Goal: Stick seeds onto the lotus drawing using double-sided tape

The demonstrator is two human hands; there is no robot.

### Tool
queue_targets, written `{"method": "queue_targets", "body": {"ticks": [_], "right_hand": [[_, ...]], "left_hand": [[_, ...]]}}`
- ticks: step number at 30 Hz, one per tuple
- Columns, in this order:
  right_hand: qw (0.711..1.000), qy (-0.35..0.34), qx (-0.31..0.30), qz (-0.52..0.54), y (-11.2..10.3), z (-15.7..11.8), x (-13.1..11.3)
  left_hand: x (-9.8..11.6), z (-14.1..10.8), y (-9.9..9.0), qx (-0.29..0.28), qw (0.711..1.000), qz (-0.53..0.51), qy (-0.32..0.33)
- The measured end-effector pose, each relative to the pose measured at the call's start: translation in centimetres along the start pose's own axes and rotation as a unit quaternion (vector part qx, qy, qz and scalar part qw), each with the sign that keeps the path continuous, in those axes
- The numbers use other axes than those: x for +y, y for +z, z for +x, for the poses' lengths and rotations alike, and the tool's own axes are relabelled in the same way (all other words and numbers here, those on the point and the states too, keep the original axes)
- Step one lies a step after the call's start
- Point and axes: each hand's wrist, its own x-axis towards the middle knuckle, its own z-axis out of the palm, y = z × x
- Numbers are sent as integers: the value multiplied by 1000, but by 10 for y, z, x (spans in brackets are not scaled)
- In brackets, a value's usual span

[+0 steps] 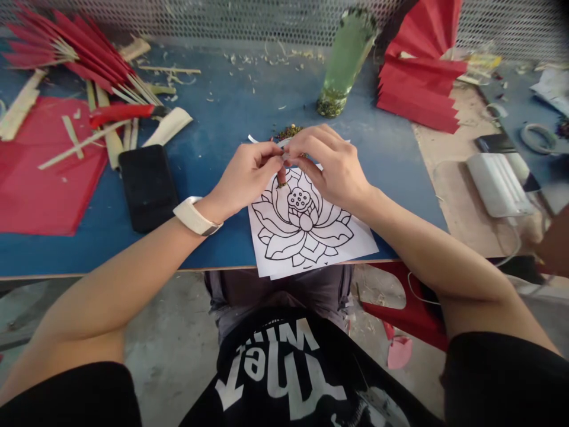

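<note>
A white sheet (306, 243) printed with a black lotus outline lies at the table's front edge, over another sheet. My left hand (249, 172) and my right hand (331, 160) meet above its upper part, fingertips pinched close together. Something small and pale shows between the fingertips, too small to make out. Just beyond my hands sits a small pile of dark greenish and brown grains (290, 131), partly hidden by my fingers. A few similar grains appear at the sheet below my left fingertips.
A black phone (149, 188), red-handled tool (122, 114), wood strips and red folded paper (80, 41) are on the left. Behind stands a bottle of greenish liquid (347, 62). On the right are red pleated paper (420, 89) and a white power bank (500, 185) with a cable.
</note>
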Motion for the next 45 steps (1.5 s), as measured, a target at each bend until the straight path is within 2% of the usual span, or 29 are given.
{"method": "queue_targets", "body": {"ticks": [11, 15, 18, 21, 24, 26, 28, 30, 32, 35, 37, 39, 40, 41, 43, 45], "right_hand": [[993, -88, 65, -42, 13, -6, 4], [989, -131, 61, -2, 14, -6, 15], [988, -142, 51, 45, 13, -6, 20], [988, -134, 57, 51, 8, -7, 10], [984, -131, 109, 42, -2, -4, -17], [989, -53, 130, 44, -9, 0, -33], [991, 45, 91, 83, -15, 4, -39], [982, 118, 42, 141, -19, 9, -34], [961, 168, -34, 215, -20, 11, -23], [916, 250, -145, 278, -20, 11, -9], [899, 287, -165, 287, -19, 9, -6], [896, 302, -155, 286, -16, 7, -6], [898, 302, -147, 285, -15, 6, -7], [900, 300, -140, 284, -13, 5, -7], [905, 293, -128, 280, -12, 4, -9], [908, 292, -121, 275, -11, 3, -11]], "left_hand": [[12, 1, 2, 17, 996, -65, -50], [13, 3, 0, 8, 993, -97, -71], [8, 4, -1, -5, 991, -116, -60], [1, 7, -7, 4, 994, -98, -45], [-5, 12, -22, 54, 998, -23, -20], [-10, 16, -36, 99, 991, 84, 29], [-18, 20, -51, 125, 966, 212, 79], [-31, 25, -63, 106, 943, 302, 96], [-46, 28, -71, 79, 935, 337, 77], [-54, 28, -75, 59, 921, 384, -6], [-41, 21, -73, 71, 899, 429, -51], [-12, 6, -66, 48, 902, 428, -29], [7, -5, -61, 36, 915, 402, -2], [27, -19, -53, -9, 936, 351, 39], [64, -54, -34, -108, 974, 175, 94], [92, -92, -13, -159, 981, -13, 108]]}}
